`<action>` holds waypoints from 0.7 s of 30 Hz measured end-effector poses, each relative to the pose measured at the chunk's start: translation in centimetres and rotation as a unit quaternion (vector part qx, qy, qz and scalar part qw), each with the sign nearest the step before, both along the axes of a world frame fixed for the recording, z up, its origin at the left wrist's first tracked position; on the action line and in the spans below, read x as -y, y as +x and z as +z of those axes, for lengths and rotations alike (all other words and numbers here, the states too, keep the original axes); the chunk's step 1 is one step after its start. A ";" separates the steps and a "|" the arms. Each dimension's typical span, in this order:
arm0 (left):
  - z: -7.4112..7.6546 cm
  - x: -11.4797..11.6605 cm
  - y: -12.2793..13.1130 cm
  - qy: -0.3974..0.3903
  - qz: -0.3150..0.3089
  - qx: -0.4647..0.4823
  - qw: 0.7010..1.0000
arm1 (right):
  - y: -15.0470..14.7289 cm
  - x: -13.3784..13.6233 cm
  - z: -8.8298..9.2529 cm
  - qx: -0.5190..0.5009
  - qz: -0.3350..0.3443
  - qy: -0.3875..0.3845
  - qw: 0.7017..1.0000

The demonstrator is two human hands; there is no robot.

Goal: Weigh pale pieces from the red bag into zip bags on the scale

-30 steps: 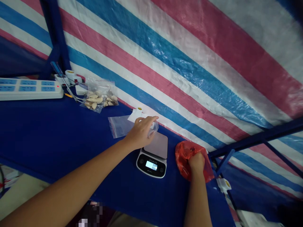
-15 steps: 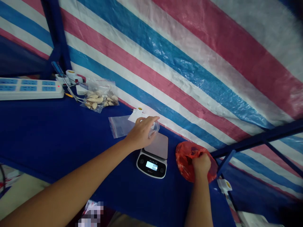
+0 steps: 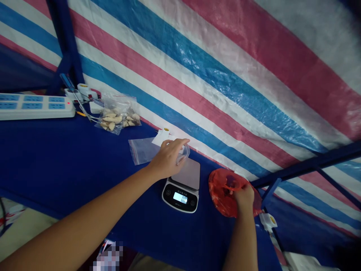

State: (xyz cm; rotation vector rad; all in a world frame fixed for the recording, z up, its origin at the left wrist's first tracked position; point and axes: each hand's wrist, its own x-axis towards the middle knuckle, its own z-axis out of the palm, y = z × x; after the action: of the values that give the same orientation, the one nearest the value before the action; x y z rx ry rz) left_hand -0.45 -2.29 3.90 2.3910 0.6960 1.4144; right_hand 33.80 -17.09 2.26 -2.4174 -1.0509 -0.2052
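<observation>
A clear plastic bag (image 3: pixel 184 153) is in my left hand (image 3: pixel 168 157), its fingers curled round it above the back of the digital scale (image 3: pixel 180 197). The scale's pan (image 3: pixel 188 174) is partly covered by that hand, and its display reads 0.0. To the right of the scale, a crumpled red plastic bag (image 3: pixel 221 199) stands with its mouth open. At the right rim of the red bag is my right hand (image 3: pixel 244 195), closed on the film, with its fingertips partly hidden. What lies inside the red bag is too dark to make out.
A flat zip bag (image 3: pixel 142 150) and a white paper slip (image 3: pixel 160 137) lie behind my left hand. Farther left are zip bags of pale pieces (image 3: pixel 113 118), a screwdriver (image 3: pixel 67 82) and a power strip (image 3: pixel 36 106). A striped tarp (image 3: pixel 169 94) rises behind the blue table (image 3: pixel 70 158).
My right hand has shifted slightly right, and the red bag's mouth is wider with its right side pulled outward. My left hand and the scale stay where they were.
</observation>
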 end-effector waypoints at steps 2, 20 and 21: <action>0.0 0.0 0.0 0.001 -0.002 -0.001 1.000 | -0.3 -0.1 -0.1 -0.011 0.004 -0.018 1.000; 0.0 0.0 0.1 -0.005 0.000 -0.019 1.000 | -3.7 -0.6 -0.7 -0.170 0.173 -0.046 0.969; 0.0 0.0 0.1 -0.005 0.000 -0.019 1.000 | -3.7 -0.5 -0.8 -0.170 0.181 -0.052 0.967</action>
State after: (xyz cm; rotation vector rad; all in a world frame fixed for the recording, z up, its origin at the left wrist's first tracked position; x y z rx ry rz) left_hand -0.38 -2.27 3.86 2.4149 0.7109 1.3654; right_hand 30.12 -16.56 1.50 -2.1904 -1.3336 0.3829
